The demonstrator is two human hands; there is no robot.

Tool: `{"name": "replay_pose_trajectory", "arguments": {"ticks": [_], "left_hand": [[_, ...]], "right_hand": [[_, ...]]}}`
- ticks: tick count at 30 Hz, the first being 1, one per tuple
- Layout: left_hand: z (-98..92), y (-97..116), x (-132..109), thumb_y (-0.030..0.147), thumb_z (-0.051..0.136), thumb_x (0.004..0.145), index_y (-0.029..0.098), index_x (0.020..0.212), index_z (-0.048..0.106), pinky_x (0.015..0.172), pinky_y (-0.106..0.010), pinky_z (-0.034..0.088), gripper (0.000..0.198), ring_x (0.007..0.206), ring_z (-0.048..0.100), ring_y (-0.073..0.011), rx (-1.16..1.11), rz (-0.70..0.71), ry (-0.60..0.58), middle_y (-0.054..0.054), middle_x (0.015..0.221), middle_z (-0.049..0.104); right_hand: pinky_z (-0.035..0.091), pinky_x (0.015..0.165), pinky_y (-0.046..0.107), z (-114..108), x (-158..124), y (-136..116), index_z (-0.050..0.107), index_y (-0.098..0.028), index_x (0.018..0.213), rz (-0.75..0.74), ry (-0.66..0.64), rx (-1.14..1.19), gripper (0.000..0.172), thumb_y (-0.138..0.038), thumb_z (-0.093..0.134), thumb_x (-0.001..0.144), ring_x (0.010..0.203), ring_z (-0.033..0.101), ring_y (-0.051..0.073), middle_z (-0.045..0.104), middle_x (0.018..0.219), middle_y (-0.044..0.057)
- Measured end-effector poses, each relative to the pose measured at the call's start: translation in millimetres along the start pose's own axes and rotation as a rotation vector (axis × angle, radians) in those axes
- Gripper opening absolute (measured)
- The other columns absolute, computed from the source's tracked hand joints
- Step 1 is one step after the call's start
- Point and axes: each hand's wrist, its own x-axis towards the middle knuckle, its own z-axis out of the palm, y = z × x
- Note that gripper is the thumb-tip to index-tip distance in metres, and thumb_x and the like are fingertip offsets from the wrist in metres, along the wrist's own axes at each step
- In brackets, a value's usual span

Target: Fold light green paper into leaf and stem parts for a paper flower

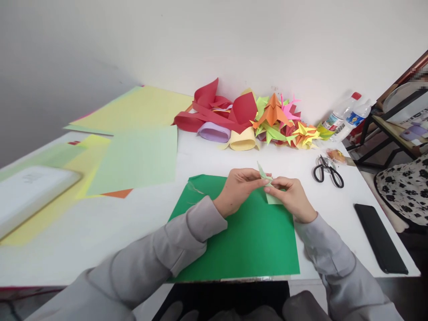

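Observation:
Between my two hands is a small folded piece of pale green paper (273, 199), with one pointed flap standing up and a wider part hanging down. My left hand (239, 189) pinches its left side between thumb and fingers. On the other side, my right hand (292, 196) grips it with thumb and forefinger. Both hands are above a green sheet (240, 245) that lies on the white table. The fingers cover the middle of the folded paper, so its creases there are hidden.
Folded paper shapes (274, 113) and curled red paper (209, 109) stand along the wall. Scissors (327, 171), a black phone (380, 238) and plastic bottles (344, 117) are at the right. Pale green and yellow sheets (137, 160) and a white box (33, 191) lie at the left.

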Motion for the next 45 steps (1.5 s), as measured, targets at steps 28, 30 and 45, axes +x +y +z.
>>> {"name": "replay_pose_trajectory", "arguments": {"ticks": [28, 30, 45], "left_hand": [[0.6, 2, 0, 0.026, 0.078, 0.052, 0.012, 0.051, 0.064, 0.058, -0.026, 0.045, 0.02, 0.055, 0.051, -0.0106, 0.125, -0.115, 0.044, 0.002, 0.051, 0.057], [-0.1, 1, -1, 0.025, 0.076, 0.054, 0.012, 0.051, 0.064, 0.053, -0.023, 0.039, 0.018, 0.052, 0.046, -0.0087, 0.214, -0.071, 0.013, 0.003, 0.048, 0.053], [7.8, 7, -10, 0.015, 0.071, 0.047, 0.014, 0.042, 0.057, 0.045, -0.023, 0.03, 0.015, 0.042, 0.041, -0.0071, 0.1, -0.431, -0.123, 0.003, 0.042, 0.052]], "right_hand": [[0.035, 0.056, 0.026, -4, 0, -1, 0.065, -0.015, 0.066, 0.124, -0.055, 0.029, 0.031, -0.044, 0.076, 0.066, 0.058, 0.046, 0.011, 0.058, 0.061, -0.001], [0.038, 0.059, 0.027, -4, 0, -3, 0.066, -0.016, 0.076, 0.029, 0.012, 0.01, 0.029, -0.043, 0.076, 0.067, 0.061, 0.049, 0.012, 0.06, 0.067, 0.0], [0.042, 0.059, 0.026, -1, -2, -3, 0.071, -0.018, 0.072, 0.055, -0.063, 0.308, 0.015, -0.033, 0.073, 0.071, 0.058, 0.052, 0.011, 0.064, 0.066, 0.0]]}}
